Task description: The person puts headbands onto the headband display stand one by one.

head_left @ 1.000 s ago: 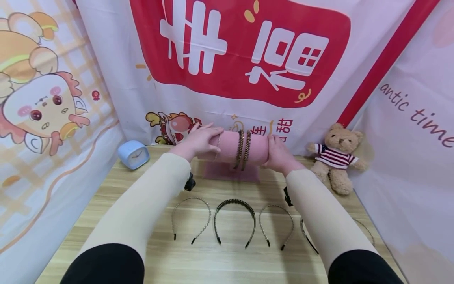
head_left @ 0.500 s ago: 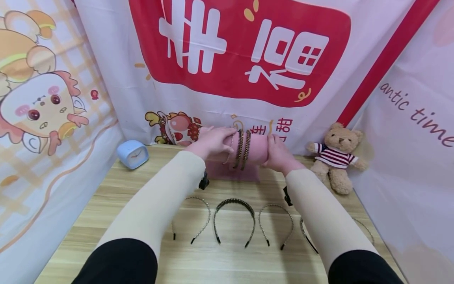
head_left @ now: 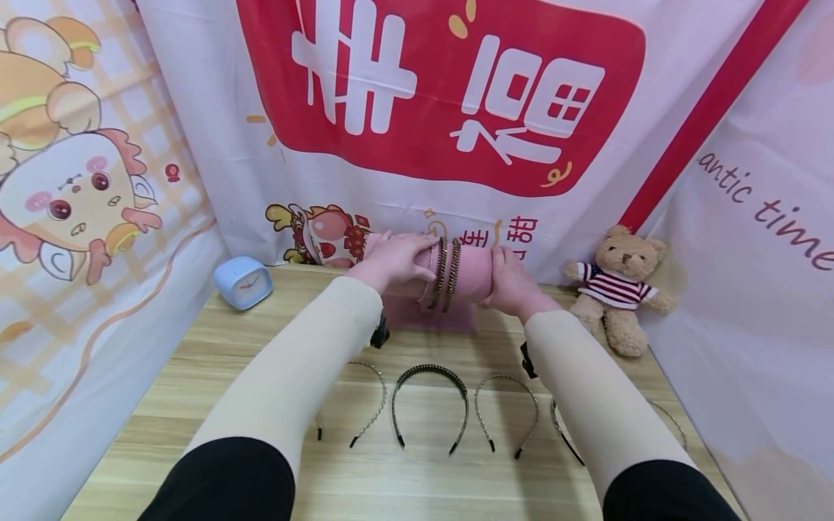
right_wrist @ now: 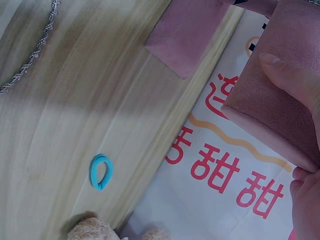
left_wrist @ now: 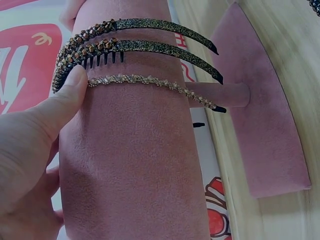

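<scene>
Two dark beaded headbands (head_left: 452, 275) (left_wrist: 165, 46) and a thin light beaded one (left_wrist: 150, 80) sit around a pink padded roll (left_wrist: 135, 150) on a pink base (left_wrist: 270, 135). The left hand (head_left: 399, 260) (left_wrist: 35, 145) lies against the roll's left part, its thumb touching the bands near the top of the thin one. At the roll's right end, the right hand (head_left: 515, 284) (right_wrist: 300, 90) grips the roll, thumb on one side and fingers round the end. In the left wrist view, the dark bands lie side by side with the thin band close by.
Several headbands (head_left: 430, 369) lie in a row on the wooden table (head_left: 365, 485). A blue clock (head_left: 244, 283) stands at the back left, a teddy bear (head_left: 619, 289) at the back right. A turquoise hair tie (right_wrist: 101, 172) lies near the bear. Printed cloth (head_left: 215, 108) hangs behind.
The left hand has moved right along the roll, and the thin headband has shifted right with it, close to the dark ones. The right hand has stayed in place.
</scene>
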Available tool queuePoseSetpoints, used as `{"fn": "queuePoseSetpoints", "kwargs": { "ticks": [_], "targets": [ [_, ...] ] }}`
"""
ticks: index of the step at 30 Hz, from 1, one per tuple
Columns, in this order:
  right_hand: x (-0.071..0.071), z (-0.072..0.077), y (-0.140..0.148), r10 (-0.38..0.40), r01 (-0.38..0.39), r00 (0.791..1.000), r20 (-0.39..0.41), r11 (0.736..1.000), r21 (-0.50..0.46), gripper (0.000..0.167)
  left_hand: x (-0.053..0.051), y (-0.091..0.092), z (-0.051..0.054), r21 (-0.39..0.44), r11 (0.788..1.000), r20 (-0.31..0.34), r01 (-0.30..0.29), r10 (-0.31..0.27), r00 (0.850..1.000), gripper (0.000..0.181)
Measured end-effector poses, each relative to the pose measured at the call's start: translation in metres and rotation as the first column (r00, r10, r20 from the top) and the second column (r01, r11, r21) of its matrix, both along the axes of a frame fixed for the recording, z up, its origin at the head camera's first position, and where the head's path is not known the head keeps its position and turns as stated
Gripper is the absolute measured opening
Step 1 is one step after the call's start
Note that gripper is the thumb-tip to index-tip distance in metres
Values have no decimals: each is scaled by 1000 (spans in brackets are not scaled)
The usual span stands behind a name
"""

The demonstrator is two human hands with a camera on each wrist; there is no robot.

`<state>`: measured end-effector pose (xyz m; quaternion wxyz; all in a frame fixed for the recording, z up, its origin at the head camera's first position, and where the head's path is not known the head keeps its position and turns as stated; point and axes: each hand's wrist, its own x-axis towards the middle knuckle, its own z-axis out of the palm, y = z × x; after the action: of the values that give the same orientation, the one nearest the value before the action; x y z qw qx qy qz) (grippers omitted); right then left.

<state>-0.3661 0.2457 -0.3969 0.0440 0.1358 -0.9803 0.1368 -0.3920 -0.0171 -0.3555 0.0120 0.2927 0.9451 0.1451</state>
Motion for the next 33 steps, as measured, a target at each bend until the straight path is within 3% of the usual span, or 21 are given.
{"fn": "queuePoseSetpoints", "kwargs": {
  "ticks": [8, 13, 17, 20, 23, 25, 27, 29, 33],
  "targets": [
    [-2, -3, 3, -6, 6, 1000, 0, 1000, 6, 125, -2, -2, -7, 52, 999, -1, 9, -9, 1000, 84],
    [-2, -3, 3, -3, 3, 1000, 2, 1000, 9, 125, 2, -10, -8, 213, 977, -20, 8, -4, 1000, 82],
    [0, -2, 2, -10, 10, 1000, 14, 1000, 6, 126, 15, -26, -9, 406, 914, -93, 7, 33, 995, 73],
    [1, -1, 1, -15, 15, 1000, 15, 1000, 3, 127, 31, -45, -15, 559, 829, -105, -22, 96, 990, 67],
    [1, 0, 0, -5, 5, 1000, 5, 1000, -5, 126, 48, -66, -30, 654, 752, -78, -86, 180, 981, 64],
    [1, -1, 0, 1, -1, 1000, -3, 1000, -8, 125, 58, -79, -46, 678, 722, -38, -139, 223, 974, 59],
    [1, -1, 0, 8, -9, 1000, -6, 1000, -14, 125, 65, -92, -65, 667, 720, 3, -191, 255, 967, 53],
    [1, -2, 1, 7, -7, 1000, -8, 1000, -10, 125, 72, -102, -85, 635, 735, 67, -236, 252, 965, 45],
    [1, -3, 1, 9, -9, 1000, -9, 1000, -20, 125, 88, -116, -122, 515, 810, 222, -281, 191, 956, 35]
  ]
}}
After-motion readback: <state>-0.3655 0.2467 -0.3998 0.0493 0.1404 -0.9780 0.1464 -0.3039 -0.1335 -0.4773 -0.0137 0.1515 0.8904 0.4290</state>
